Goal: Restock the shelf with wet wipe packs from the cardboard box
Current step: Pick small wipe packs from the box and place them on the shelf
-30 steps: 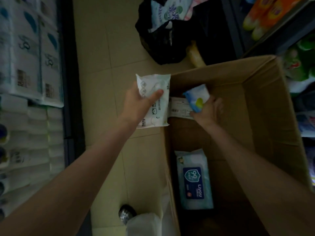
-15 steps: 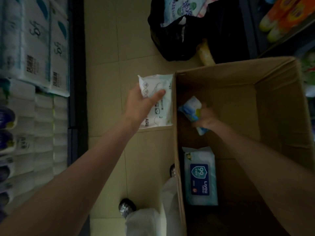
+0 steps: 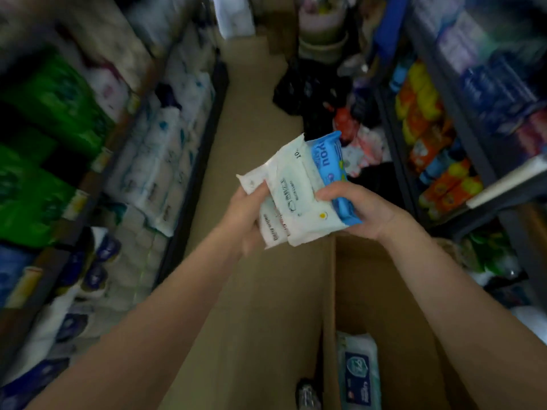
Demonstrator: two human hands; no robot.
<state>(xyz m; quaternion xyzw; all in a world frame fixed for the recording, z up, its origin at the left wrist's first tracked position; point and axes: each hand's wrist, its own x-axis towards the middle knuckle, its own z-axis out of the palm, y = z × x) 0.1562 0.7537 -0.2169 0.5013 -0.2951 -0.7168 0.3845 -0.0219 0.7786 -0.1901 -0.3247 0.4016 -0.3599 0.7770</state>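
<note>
Both hands up over the aisle floor, sharing a small stack of wet wipe packs – the left hand [image 3: 247,214] curls around the near left edge of the white packs [image 3: 291,199], fingers closed beneath them, thumb on top; the right hand [image 3: 359,211] clamps the blue pack [image 3: 331,167] against the stack's right side, its fingers wrapped over the top edge – below the right wrist sits the open cardboard box [image 3: 381,294] with one more pack [image 3: 359,377] lying flat inside

Dim aisle – tan floor [image 3: 251,93] (blurred).
</note>
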